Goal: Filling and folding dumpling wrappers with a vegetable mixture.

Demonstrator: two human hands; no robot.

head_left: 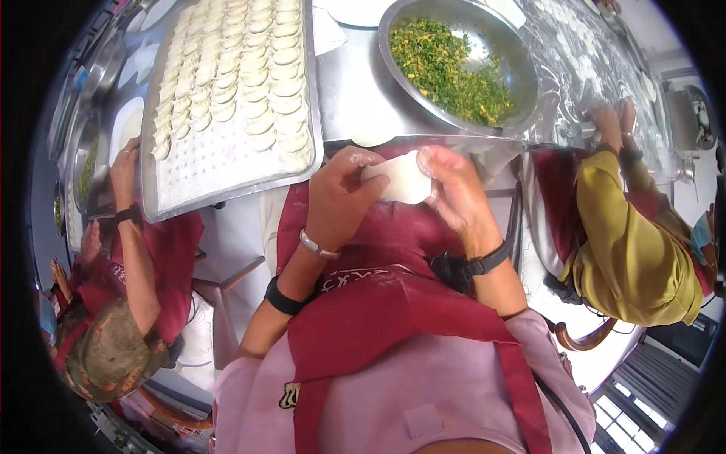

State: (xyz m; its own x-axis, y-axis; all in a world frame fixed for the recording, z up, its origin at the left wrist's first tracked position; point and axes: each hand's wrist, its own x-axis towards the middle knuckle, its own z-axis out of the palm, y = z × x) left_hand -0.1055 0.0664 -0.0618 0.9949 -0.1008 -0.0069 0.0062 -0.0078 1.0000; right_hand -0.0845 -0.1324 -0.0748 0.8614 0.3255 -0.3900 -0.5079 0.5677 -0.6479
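Observation:
A round white dough wrapper (pixel 401 180) is held up between my two hands, over my red apron (pixel 391 318). My left hand (pixel 343 196) pinches its left side, with the thumb lying across the front. The right side is gripped by my right hand (pixel 456 190), its floury thumb near the top edge. No filling shows on the visible face of the wrapper. Just beyond my hands, another wrapper (pixel 371 139) lies at the table's edge. A steel bowl (pixel 524 108) farther off holds chopped greens with yellow bits (pixel 448 71).
Left of my hands, a perforated metal tray (pixel 212 146) carries rows of folded dumplings (pixel 261 76) and overhangs the table edge. A co-worker's hand (pixel 126 159) is at its left side. To the right, another person's hands (pixel 610 122) work on the floury steel table (pixel 558 85).

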